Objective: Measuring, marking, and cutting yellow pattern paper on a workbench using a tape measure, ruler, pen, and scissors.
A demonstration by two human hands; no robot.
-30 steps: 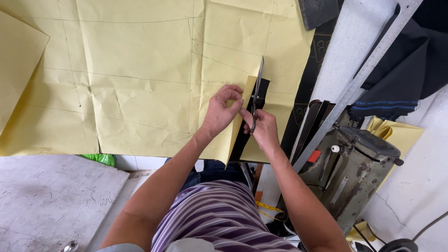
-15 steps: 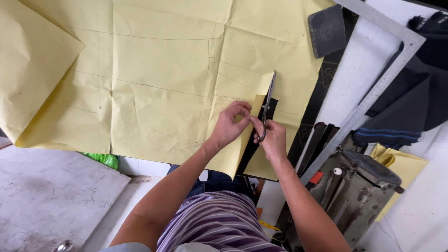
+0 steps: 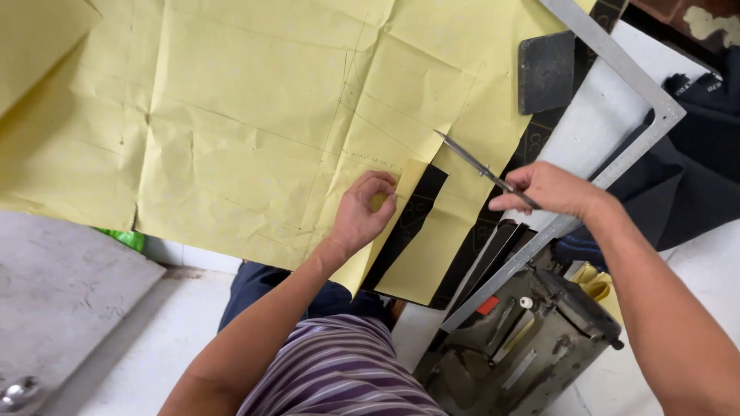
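A large creased yellow paper sheet with faint drawn lines covers the table. A cut runs up from its near edge, and the gap shows the dark mat beneath. My left hand pinches the paper's cut edge and folds it back. My right hand holds a pair of scissors by the handles, blades closed and pointing up-left, their tip at the top of the cut. The scissors are lifted off to the right of the gap.
A metal L-square ruler lies at the right, with a dark flat block on the paper near it. A sewing machine stands below the table edge. Dark fabric lies at the far right.
The right hand with the scissors has pulled away to the right, out of the cut. The left hand stays on the cut edge and folds it back, widening the gap.
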